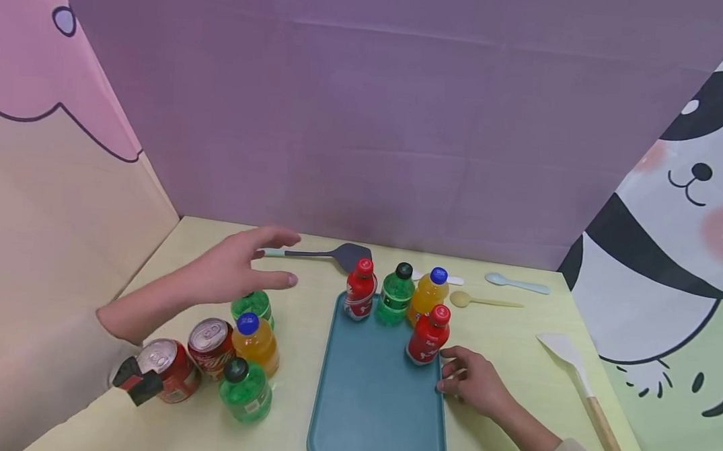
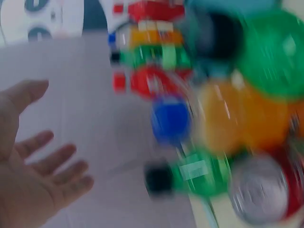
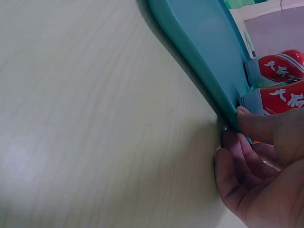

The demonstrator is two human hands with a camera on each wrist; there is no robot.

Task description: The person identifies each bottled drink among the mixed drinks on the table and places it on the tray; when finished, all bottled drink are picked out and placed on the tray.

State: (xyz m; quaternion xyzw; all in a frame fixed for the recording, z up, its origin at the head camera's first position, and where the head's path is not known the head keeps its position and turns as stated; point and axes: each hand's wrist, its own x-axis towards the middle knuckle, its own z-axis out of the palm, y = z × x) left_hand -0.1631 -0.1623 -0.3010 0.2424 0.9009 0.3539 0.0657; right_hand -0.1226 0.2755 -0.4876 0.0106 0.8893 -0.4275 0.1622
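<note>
Teal plastic tray (image 1: 377,414) nearest camera, long axis running away from person. Right hand (image 1: 474,382) pinches tray's right rim, thumb on top, beside front red-capped red bottle (image 1: 428,335). Left hand (image 1: 238,267), fingers spread, holds nothing, hovers above green bottle (image 1: 252,305) in left cluster, closer to that than tray.

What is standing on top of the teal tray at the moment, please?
On the teal tray stand four bottles: two red, one green, one orange. The orange one's base is hidden behind the nearer red bottle.
</note>
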